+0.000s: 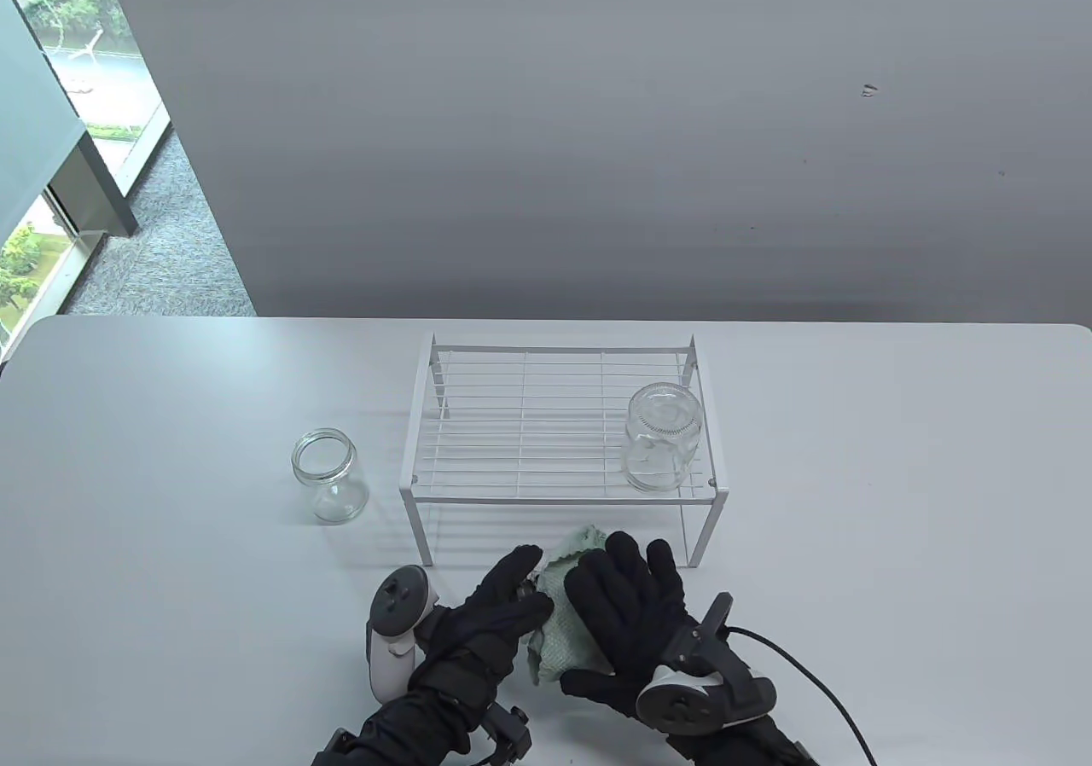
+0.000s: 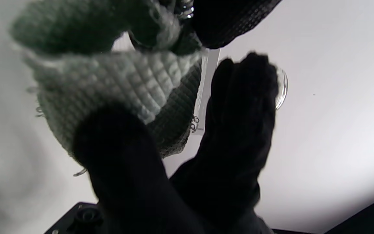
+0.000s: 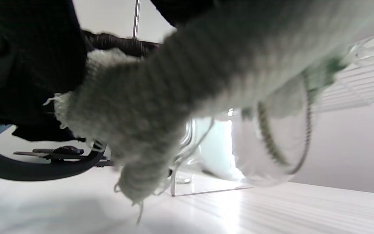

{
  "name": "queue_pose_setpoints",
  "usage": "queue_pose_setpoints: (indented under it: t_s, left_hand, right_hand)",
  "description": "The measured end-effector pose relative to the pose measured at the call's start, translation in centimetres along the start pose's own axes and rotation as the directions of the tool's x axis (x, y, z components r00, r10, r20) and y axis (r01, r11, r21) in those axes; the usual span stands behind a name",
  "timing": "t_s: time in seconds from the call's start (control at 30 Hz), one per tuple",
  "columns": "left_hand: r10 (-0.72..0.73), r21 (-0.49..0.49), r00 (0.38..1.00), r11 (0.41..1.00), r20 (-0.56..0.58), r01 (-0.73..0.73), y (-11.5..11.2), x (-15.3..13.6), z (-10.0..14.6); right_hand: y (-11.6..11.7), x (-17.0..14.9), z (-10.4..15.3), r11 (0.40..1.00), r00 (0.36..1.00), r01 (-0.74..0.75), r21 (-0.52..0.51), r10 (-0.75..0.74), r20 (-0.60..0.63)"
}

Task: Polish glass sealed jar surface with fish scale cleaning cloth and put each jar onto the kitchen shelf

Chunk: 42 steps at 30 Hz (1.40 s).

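Wrapping most of a glass jar (image 3: 271, 143), the pale green fish scale cloth (image 1: 563, 621) sits bunched between both gloved hands near the front edge of the table (image 1: 171, 425), just in front of the white wire shelf (image 1: 554, 425). In the table view the jar itself is hidden by the cloth and gloves; only the right wrist view shows its clear round rim poking out beyond the cloth.

The left hand (image 1: 490, 621) comes in from the left with its fingers curled against the cloth-covered jar, gripping it. The right hand (image 1: 627, 621) lies over the top of the cloth, its fingers spread and bent down around the bundle, pressing the cloth onto the glass. The two hands touch or nearly touch over the cloth.

A second jar (image 1: 661, 446) stands mouth-up on the shelf's top grid at its front right corner, close to both the front and right rails. The rest of the grid to its left is bare wire. A third jar (image 1: 330, 476) stands upright on the table just left of the shelf's front left leg, apart from it and from the hands.

Bare tabletop stretches wide on both sides of the hands. A black cable (image 1: 810, 672) trails from the right wrist toward the bottom edge.
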<state>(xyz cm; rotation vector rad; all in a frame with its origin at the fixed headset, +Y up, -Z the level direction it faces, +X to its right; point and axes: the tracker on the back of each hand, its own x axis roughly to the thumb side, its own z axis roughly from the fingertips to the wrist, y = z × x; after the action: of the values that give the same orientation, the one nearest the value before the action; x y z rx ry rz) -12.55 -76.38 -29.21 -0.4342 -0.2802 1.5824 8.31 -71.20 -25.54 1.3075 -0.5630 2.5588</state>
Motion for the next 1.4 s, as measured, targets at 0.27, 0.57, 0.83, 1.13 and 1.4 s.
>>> queue_pose_setpoints:
  t_s: [0.27, 0.57, 0.83, 1.13, 1.4]
  left_hand:
    - [0.010, -0.072, 0.999, 0.997, 0.032, -0.008, -0.8, 0.5, 0.1]
    - [0.072, -0.027, 0.996, 0.997, 0.043, -0.071, 0.2, 0.2, 0.2]
    - [-0.195, -0.048, 0.966, 0.977, 0.172, 0.206, -1.3, 1.9, 0.3]
    - [0.046, -0.072, 0.992, 0.997, 0.119, -0.037, -0.7, 1.3, 0.5]
    - [0.337, 0.002, 0.934, 0.941, 0.118, -0.339, -0.2, 0.0, 0.5]
  right_hand:
    - [0.5, -2.1, 0.6, 0.993, 0.985, 0.115, -0.030, -0.118, -0.123]
    - [0.4, -3.7, 1.6, 0.950, 0.939, 0.292, -0.114, -0.307, -0.156]
    - [1.2, -2.7, 0.9, 0.922, 0.908, 0.380, -0.070, -0.386, -0.163]
    - [4.7, -5.8, 4.0, 0.184, 0.054, 0.740, -0.647, -0.975, -0.216]
    - [6.6, -3.9, 3.5, -0.166, -0.255, 0.777, -0.607, -0.965, -0.062]
